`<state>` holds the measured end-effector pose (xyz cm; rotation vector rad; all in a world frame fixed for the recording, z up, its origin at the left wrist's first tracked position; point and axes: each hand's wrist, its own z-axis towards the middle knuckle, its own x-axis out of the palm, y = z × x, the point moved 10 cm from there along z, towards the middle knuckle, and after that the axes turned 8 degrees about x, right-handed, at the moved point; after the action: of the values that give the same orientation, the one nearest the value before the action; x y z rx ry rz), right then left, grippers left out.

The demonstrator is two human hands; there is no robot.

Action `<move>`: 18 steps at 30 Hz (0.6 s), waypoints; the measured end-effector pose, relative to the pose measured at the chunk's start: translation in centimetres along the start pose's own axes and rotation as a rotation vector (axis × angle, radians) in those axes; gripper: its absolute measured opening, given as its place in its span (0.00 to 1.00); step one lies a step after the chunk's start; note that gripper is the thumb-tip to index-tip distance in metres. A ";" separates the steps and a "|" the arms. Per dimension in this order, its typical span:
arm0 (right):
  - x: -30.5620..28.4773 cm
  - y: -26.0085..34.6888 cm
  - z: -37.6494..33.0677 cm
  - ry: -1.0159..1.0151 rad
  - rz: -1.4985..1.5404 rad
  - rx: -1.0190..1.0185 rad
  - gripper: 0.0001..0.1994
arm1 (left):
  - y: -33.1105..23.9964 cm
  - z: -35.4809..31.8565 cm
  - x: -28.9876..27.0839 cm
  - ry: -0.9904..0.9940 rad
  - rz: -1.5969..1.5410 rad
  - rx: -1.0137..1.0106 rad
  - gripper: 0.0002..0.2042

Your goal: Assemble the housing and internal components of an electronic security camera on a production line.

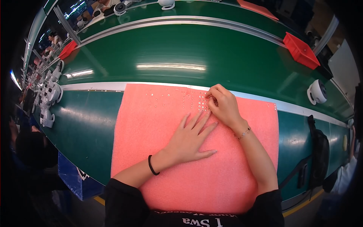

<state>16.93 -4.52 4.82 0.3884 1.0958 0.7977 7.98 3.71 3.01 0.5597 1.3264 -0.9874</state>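
A pink foam sheet [151,128] covers the bench in front of me, its far edge against a pale metal strip. Near that edge many tiny shiny round pieces [202,99] sit on the foam, in close rows at the middle and more scattered to the left. My left hand [191,138] lies flat on the sheet with its fingers spread, the fingertips just below the rows. At the right end of the rows my right hand [223,104] bends down, thumb and fingertips pinched together; whatever is between them is too small or hidden to make out.
Beyond the strip runs a green conveyor belt [170,49]. Red trays [300,50] stand at its far right and far left. A white camera-like device [317,92] is at the right, and several white devices [49,94] crowd the left. A black bag [319,151] lies at the right bench edge.
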 end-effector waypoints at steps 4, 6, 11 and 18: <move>0.0 -0.1 0.0 0.002 0.006 0.003 0.03 | 0.0 0.0 0.0 -0.001 -0.001 -0.001 0.38; -0.1 -0.2 0.0 -0.016 0.027 0.011 0.02 | 0.0 0.0 0.0 -0.002 0.000 -0.001 0.37; -0.1 0.0 0.0 0.005 0.008 0.000 0.04 | 0.0 0.0 -0.1 -0.007 0.006 0.002 0.37; 0.0 0.1 0.0 0.005 0.006 0.002 0.03 | 0.0 0.0 -0.1 -0.003 0.014 0.001 0.38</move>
<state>16.89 -4.51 4.88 0.3914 1.1002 0.8034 7.96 3.71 3.07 0.5674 1.3173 -0.9776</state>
